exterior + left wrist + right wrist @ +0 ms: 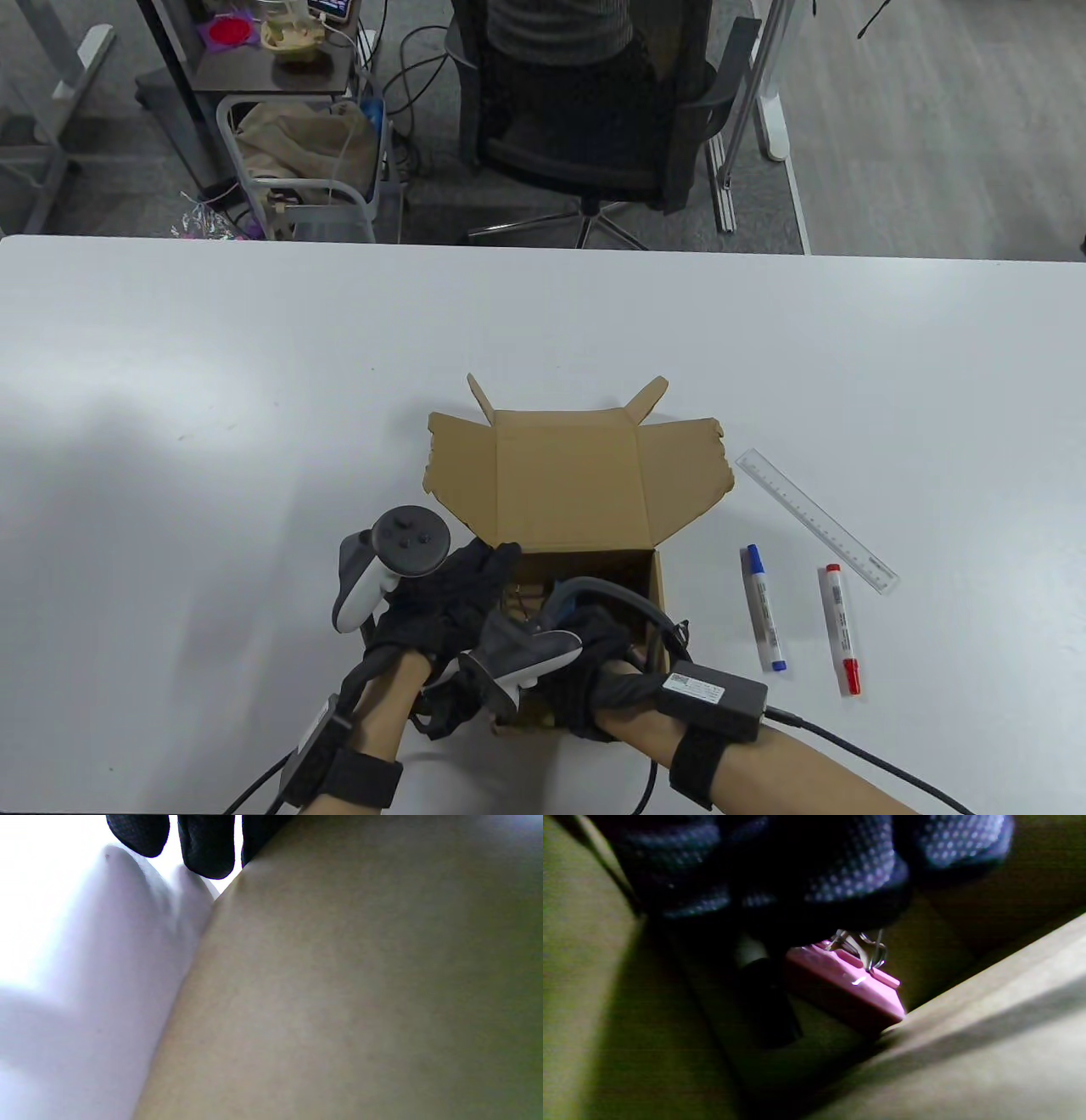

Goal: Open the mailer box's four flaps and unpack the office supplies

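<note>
From my remote seat I judged the job to be well past halfway. The mailer box (577, 509) stood open on the white bench (212, 407), near the front edge, with its lid thrown back and its side flaps spread flat. 3 things already lay out on the bench to the right of it: a clear ruler (816, 521) farthest back, then a blue marker (764, 608) and a red marker (841, 629) lying side by side but apart. My left hand (445, 594) rested against the box's left wall, its fingers (206, 844) straight along the cardboard and holding nothing, which I took as steadying. My right hand (585, 654) was down inside the box. In the right wrist view its fingertips (848, 870) sat right over the wire handles of a pink binder clip (844, 984) lying on the box floor, and they looked closed on those handles, though the dim light made that a judgement rather than a certainty. What remained, as I read it, was lifting that clip out and setting it with the others. Whether anything else was left inside I could not tell, since my hands hid most of the interior.
</note>
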Demonstrator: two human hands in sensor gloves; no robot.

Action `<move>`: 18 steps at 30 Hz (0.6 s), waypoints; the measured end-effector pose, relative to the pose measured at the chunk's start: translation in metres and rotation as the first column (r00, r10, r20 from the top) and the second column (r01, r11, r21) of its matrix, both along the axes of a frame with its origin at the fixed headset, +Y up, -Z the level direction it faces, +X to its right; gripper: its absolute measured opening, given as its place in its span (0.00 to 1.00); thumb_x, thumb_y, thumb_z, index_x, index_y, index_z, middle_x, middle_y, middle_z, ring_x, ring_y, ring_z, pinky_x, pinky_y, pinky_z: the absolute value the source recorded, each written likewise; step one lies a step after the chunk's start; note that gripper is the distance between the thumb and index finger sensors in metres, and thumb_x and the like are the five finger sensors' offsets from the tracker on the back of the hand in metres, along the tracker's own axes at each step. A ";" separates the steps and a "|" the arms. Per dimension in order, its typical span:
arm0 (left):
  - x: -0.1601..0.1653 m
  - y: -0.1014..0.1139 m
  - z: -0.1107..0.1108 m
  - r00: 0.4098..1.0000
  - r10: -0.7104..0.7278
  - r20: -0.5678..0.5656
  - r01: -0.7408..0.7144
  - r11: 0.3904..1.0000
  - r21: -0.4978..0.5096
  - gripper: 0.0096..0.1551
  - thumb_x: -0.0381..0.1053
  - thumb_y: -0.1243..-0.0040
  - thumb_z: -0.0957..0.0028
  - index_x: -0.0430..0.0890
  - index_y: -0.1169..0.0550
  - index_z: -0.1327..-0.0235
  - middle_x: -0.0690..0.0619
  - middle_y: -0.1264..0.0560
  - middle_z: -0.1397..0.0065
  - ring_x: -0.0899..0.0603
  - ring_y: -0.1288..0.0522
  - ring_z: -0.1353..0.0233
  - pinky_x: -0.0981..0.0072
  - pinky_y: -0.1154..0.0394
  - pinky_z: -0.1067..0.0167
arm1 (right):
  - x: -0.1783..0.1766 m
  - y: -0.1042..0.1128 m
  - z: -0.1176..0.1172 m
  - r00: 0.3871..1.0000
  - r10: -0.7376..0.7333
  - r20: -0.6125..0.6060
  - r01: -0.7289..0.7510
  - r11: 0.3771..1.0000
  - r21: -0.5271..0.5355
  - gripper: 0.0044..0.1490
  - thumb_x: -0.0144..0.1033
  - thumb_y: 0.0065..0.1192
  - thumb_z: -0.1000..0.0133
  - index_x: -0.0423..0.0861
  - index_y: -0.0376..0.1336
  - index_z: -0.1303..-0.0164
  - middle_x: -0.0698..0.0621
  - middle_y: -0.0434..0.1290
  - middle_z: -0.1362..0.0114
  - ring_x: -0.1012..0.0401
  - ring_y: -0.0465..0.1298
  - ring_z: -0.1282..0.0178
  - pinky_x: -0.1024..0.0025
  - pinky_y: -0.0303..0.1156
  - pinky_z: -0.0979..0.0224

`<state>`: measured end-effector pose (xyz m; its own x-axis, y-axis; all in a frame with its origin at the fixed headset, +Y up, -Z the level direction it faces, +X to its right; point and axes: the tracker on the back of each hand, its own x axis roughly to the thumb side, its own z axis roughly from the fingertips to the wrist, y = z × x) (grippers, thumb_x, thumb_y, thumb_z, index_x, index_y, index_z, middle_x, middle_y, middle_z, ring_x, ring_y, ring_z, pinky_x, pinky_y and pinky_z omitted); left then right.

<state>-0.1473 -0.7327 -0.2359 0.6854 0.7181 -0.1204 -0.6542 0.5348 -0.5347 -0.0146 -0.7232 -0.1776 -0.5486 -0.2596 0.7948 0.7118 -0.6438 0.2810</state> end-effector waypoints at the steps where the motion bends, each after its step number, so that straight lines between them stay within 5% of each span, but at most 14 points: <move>1: 0.000 0.000 0.000 1.000 0.000 0.001 0.000 1.000 0.000 0.35 0.71 0.66 0.38 0.58 0.36 0.21 0.54 0.33 0.14 0.35 0.40 0.13 0.35 0.43 0.20 | 0.001 0.000 -0.001 1.000 -0.006 0.006 0.006 1.000 -0.003 0.28 0.49 0.80 0.47 0.40 0.73 0.49 0.45 0.83 0.56 0.55 0.81 0.65 0.49 0.77 0.53; 5: 0.000 0.000 0.000 1.000 -0.002 -0.002 0.002 1.000 0.000 0.35 0.71 0.66 0.38 0.58 0.36 0.21 0.54 0.33 0.14 0.35 0.40 0.13 0.35 0.43 0.20 | 0.005 0.001 -0.004 0.999 -0.019 0.047 0.018 1.000 0.001 0.31 0.52 0.81 0.53 0.44 0.73 0.48 0.47 0.84 0.53 0.54 0.82 0.63 0.47 0.77 0.52; 10: 0.000 0.000 0.001 1.000 -0.003 -0.005 0.003 1.000 0.005 0.35 0.71 0.66 0.38 0.58 0.36 0.21 0.54 0.33 0.14 0.35 0.40 0.13 0.35 0.43 0.20 | -0.001 -0.002 0.002 0.999 0.033 -0.020 -0.032 0.998 0.045 0.28 0.51 0.81 0.48 0.42 0.73 0.51 0.47 0.84 0.57 0.55 0.81 0.65 0.47 0.76 0.51; 18: 0.000 0.000 0.001 1.000 -0.016 -0.004 0.016 1.000 0.018 0.35 0.71 0.66 0.38 0.58 0.35 0.21 0.54 0.33 0.14 0.36 0.40 0.13 0.35 0.43 0.20 | 0.004 -0.001 -0.006 0.999 0.001 0.037 -0.002 1.000 0.014 0.35 0.52 0.79 0.49 0.42 0.70 0.40 0.46 0.81 0.54 0.55 0.80 0.62 0.46 0.75 0.48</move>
